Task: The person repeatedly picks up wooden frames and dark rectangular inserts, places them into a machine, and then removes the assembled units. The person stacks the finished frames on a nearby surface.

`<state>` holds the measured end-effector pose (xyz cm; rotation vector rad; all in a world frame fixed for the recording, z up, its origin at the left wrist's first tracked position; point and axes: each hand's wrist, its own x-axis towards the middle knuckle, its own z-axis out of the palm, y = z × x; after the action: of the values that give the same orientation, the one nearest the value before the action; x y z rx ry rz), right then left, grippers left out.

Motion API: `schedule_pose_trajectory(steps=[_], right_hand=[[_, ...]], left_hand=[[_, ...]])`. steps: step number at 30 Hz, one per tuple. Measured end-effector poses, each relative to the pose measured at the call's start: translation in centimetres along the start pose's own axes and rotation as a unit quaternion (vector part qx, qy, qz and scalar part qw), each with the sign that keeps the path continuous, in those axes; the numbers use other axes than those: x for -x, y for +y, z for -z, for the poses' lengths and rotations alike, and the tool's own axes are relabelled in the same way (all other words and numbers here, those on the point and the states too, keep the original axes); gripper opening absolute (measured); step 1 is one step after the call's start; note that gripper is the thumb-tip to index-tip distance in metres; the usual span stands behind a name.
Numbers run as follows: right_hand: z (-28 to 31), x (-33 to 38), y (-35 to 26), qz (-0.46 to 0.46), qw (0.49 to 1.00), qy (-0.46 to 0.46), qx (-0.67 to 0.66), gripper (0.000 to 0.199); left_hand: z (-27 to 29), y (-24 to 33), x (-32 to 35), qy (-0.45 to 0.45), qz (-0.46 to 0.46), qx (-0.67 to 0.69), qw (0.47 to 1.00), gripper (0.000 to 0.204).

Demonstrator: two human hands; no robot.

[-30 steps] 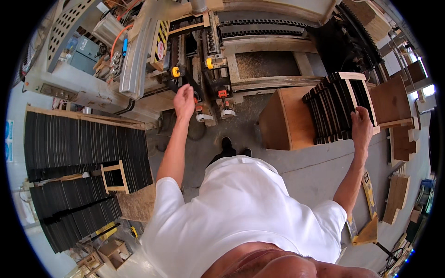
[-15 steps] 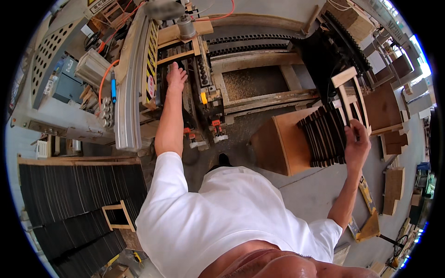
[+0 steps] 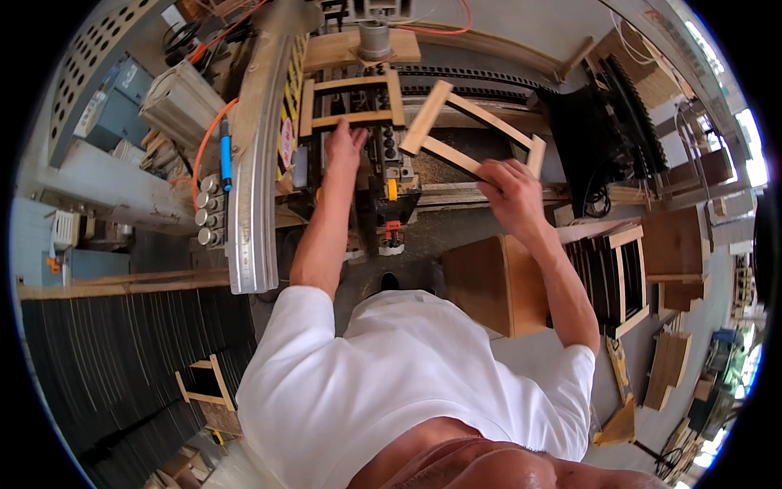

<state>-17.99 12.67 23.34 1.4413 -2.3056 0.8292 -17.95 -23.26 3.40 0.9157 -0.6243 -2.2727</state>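
Observation:
A light wooden frame (image 3: 371, 119) with dark inner edges lies on the machine bed, below a metal cylinder (image 3: 375, 39). My left hand (image 3: 344, 148) is at its near rail, fingertips bent over the edge; the thumb side is partly hidden. To the right, a second wooden frame (image 3: 425, 119) hangs tilted in the air above the machine. My right hand (image 3: 511, 187) pinches it by the near rail, close to its right corner. Beyond my right forearm stands a row of similar frames (image 3: 633, 273) with dark edges, beside a brown box-like stand (image 3: 489, 285).
A metal beam (image 3: 257, 179) with a blue pen-like tool (image 3: 226, 161) runs along my left. Stacked dark-edged pieces (image 3: 122, 342) fill the lower left, with another wooden frame (image 3: 213, 398) on top. Black cable chains (image 3: 481, 88) cross behind the machine. A yellow metal part (image 3: 619, 424) stands at lower right.
My right hand has lifted a frame off the row at right and carried it left over the machine. The frame under the cylinder shows more fully, nearer me, with my left hand at its rail.

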Motion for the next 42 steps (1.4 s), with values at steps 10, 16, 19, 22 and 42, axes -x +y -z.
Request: schedule_pose_trajectory(steps=[10,16,19,22,42], right_hand=[[-17.9,-10.1,0.8,0.17,0.978,-0.1,-0.064,0.02],[-20.1,-10.1,2.3,0.148,0.976,-0.145,-0.067,0.025],[-20.5,-10.9,2.9,0.16,0.974,-0.134,-0.091,0.02],[-21.6,-13.0,4.2,0.156,0.977,-0.111,-0.09,0.02],[-29.8,-21.2,7.7,0.146,0.982,-0.119,-0.024,0.028]], left_hand=[[4.0,-1.4,10.9,-0.178,0.046,0.015,0.983,0.019],[3.8,-1.9,10.6,-0.197,0.016,0.08,0.977,0.023],[3.7,-2.9,10.4,-0.138,-0.004,0.075,0.988,0.024],[4.1,-3.6,12.3,-0.096,-0.029,0.048,0.994,0.031],[11.9,-3.4,33.2,0.023,-0.045,-0.032,0.998,0.034]])
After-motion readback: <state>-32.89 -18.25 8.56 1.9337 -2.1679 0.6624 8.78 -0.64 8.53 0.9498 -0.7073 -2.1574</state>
